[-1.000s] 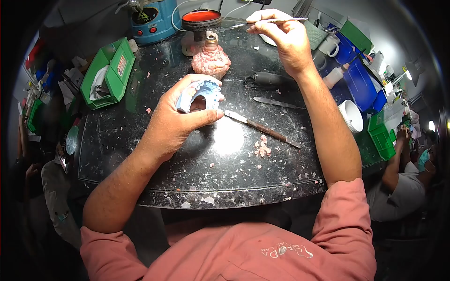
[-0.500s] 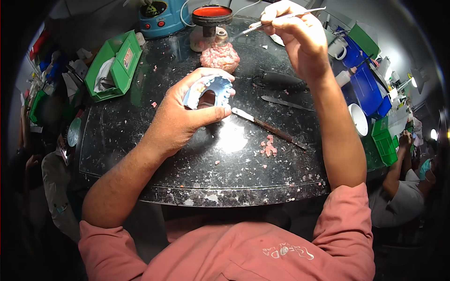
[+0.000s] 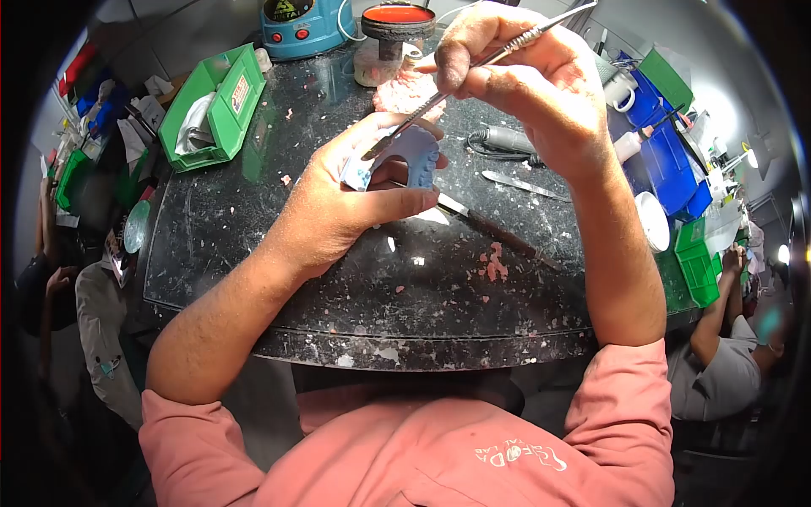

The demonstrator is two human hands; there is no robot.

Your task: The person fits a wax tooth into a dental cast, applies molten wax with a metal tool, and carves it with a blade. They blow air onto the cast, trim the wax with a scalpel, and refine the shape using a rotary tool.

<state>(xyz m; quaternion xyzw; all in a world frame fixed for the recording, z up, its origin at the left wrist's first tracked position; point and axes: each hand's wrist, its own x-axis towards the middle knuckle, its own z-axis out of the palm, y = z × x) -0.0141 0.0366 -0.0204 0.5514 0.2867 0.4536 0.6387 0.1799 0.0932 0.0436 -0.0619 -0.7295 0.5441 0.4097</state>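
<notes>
A blue, horseshoe-shaped dental model (image 3: pixel 422 154) with teeth along its edge is held up over the black table by my left hand (image 3: pixel 329 198), thumb in front and fingers behind. My right hand (image 3: pixel 536 89) pinches a thin metal carving tool (image 3: pixel 515 42); its lower tip touches or nearly touches the left side of the model. Behind the model is a lumpy pink mass (image 3: pixel 405 91). A knife with a dark handle (image 3: pixel 498 232) lies just right of my left thumb.
Behind stand a pan of red material (image 3: pixel 397 15) and a blue machine (image 3: pixel 304 29). Green bin (image 3: pixel 228 106) at left; blue trays (image 3: pixel 659 165) and white cup (image 3: pixel 650 221) at right. A metal blade (image 3: pixel 524 184) and pink scraps (image 3: pixel 493 264) lie on the table (image 3: pixel 338 296). People sit at both sides.
My right hand has moved down and the tool's tip has come from beside the pan to the model. The view has shifted slightly, and the model looks tilted differently.
</notes>
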